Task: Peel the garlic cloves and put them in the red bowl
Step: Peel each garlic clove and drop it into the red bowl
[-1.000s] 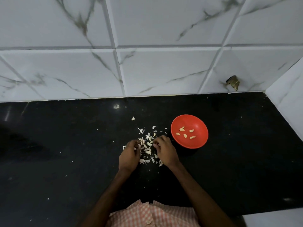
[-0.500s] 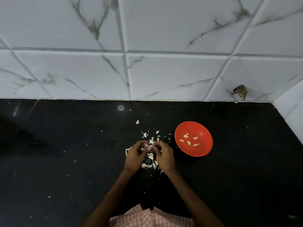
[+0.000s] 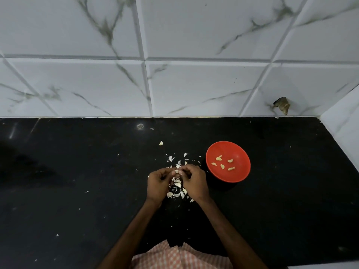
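My left hand (image 3: 158, 183) and my right hand (image 3: 195, 182) meet over the black counter, fingertips pinching one small garlic clove (image 3: 176, 171) between them. Under and beyond the hands lies a pile of white garlic skins and cloves (image 3: 177, 192). The red bowl (image 3: 240, 174) stands just right of my right hand, with several peeled yellowish cloves (image 3: 223, 165) lying inside it.
The black counter (image 3: 77, 181) is littered with small skin flakes, and one loose piece (image 3: 160, 143) lies farther back. A white marble-tiled wall (image 3: 194, 84) rises behind; a side wall closes the right end. A dark chip (image 3: 282, 104) marks the wall's lower right.
Both hands have lifted off the pile and come together, now holding one clove between the fingertips. The camera view has shifted slightly.
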The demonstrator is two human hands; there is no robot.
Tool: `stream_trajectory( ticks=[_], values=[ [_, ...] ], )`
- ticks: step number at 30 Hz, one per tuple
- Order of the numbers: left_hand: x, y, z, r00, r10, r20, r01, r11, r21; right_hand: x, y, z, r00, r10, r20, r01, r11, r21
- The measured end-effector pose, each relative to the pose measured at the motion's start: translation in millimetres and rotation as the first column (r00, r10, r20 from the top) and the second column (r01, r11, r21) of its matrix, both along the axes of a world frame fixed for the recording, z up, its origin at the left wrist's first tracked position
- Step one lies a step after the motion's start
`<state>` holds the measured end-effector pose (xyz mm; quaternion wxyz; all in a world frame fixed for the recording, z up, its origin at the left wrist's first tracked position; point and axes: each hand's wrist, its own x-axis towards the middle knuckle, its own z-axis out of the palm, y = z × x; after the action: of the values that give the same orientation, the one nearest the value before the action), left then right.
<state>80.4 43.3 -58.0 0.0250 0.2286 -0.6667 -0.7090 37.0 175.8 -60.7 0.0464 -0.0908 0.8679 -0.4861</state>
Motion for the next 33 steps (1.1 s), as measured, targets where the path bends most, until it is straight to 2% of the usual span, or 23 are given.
stream_trajectory(
  ticks=[3, 5, 7, 10, 14, 18, 21, 28, 33],
  values=[
    [0, -5, 1, 1.000, 0.006, -0.012, -0.007, 0.993, -0.118, 1, -3, 3, 0.987, -0.090, 0.133, 0.105, 0.988, -0.110],
    [-1, -6, 2, 0.999, -0.036, -0.039, 0.024, 0.960, -0.279, 2, -4, 8, 0.977, -0.102, 0.186, 0.134, 0.977, -0.169],
    [-1, -4, 4, 0.993, -0.105, -0.045, 0.070, 0.873, -0.482, 2, -4, 12, 0.967, -0.105, 0.231, 0.157, 0.962, -0.222],
    [0, -1, 5, 0.977, -0.212, -0.015, 0.136, 0.678, -0.723, 1, -7, 15, 0.951, -0.094, 0.293, 0.174, 0.950, -0.259],
    [-5, -4, 9, 0.947, -0.286, 0.147, 0.276, 0.490, -0.827, 1, -8, 19, 0.950, -0.024, 0.311, 0.132, 0.934, -0.331],
    [-7, -3, 9, 0.934, -0.287, 0.214, 0.322, 0.415, -0.851, 0, -7, 20, 0.935, 0.016, 0.353, 0.122, 0.923, -0.365],
    [-8, -4, 7, 0.934, -0.294, 0.203, 0.319, 0.429, -0.845, -3, -5, 21, 0.928, 0.041, 0.369, 0.113, 0.916, -0.385],
    [-3, -12, 8, 0.950, -0.311, -0.002, 0.204, 0.626, -0.753, -4, -1, 27, 0.893, 0.104, 0.438, 0.130, 0.872, -0.472],
    [0, -13, 6, 0.947, -0.320, 0.001, 0.216, 0.637, -0.740, -5, 4, 30, 0.870, 0.160, 0.466, 0.122, 0.846, -0.519]
  ],
)
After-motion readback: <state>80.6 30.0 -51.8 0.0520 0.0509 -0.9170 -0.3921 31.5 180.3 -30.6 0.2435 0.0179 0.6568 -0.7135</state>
